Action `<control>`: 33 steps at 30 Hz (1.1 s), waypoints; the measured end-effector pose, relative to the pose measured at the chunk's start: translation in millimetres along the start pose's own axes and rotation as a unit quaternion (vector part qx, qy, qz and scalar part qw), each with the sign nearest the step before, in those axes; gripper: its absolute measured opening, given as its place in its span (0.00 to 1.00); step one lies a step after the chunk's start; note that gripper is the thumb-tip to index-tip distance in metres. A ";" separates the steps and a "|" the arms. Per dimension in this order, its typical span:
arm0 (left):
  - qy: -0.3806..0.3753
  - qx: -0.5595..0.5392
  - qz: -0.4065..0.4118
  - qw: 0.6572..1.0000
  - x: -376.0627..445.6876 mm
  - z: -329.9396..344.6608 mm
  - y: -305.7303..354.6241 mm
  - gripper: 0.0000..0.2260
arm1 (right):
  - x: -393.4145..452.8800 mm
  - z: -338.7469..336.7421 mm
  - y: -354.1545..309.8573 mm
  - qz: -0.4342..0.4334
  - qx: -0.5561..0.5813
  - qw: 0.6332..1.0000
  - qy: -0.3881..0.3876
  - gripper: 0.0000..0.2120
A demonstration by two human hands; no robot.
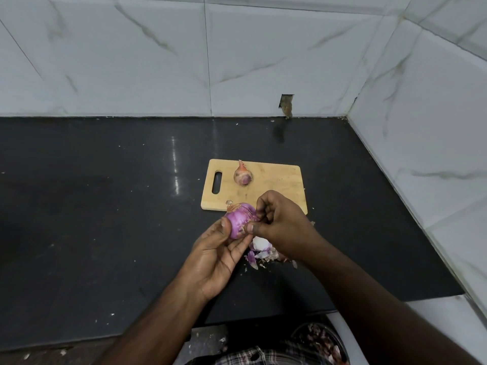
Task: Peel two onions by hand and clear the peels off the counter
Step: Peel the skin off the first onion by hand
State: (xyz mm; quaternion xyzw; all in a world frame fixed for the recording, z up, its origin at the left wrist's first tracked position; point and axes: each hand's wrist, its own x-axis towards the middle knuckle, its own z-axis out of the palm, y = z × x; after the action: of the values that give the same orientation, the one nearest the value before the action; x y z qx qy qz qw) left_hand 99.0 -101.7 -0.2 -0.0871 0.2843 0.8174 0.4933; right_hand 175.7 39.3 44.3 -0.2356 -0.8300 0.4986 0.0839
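The left hand (214, 255) cradles the half-peeled onion (239, 219) just in front of the cutting board (276, 185), stem end pointing toward the board, while the right hand (279, 225), the nearer one, pinches skin at its right flank, with open counter (105, 206) left of the board.

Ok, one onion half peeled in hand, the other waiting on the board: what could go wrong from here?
1. The peel pile lies on the dark counter near its front edge; scraps could fall to the floor.
2. The left hand holds the purple onion off the board while the right hand pinches at it; it could slip.
3. The second onion sits loose on the cutting board and might roll if bumped.
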 end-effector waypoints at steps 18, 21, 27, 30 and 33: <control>0.042 -0.003 0.044 0.998 -0.6 9.8 -7.1 0.27 | 2.0 -3.2 2.7 0.018 0.014 0.999 0.038 0.19; 0.049 -0.002 0.046 0.998 -1.1 10.2 -10.6 0.27 | 3.1 -5.8 5.4 0.015 0.009 1.000 0.017 0.18; 0.065 -0.007 0.060 0.996 1.8 13.8 -8.6 0.28 | 2.6 -2.2 6.2 0.000 0.004 0.999 0.038 0.15; 0.057 -0.020 0.038 0.997 4.1 16.0 -5.3 0.27 | -0.7 -5.2 5.4 -0.012 0.064 0.996 0.057 0.16; 0.051 -0.019 0.005 0.998 4.3 18.0 -4.8 0.25 | -6.9 -3.8 7.5 -0.040 0.043 0.996 0.060 0.14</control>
State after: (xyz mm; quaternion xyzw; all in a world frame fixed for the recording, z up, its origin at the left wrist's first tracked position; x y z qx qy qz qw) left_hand 103.4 -86.9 11.0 -0.1369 0.2943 0.8194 0.4725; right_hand 185.5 42.0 40.3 -0.2277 -0.8098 0.5153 0.1639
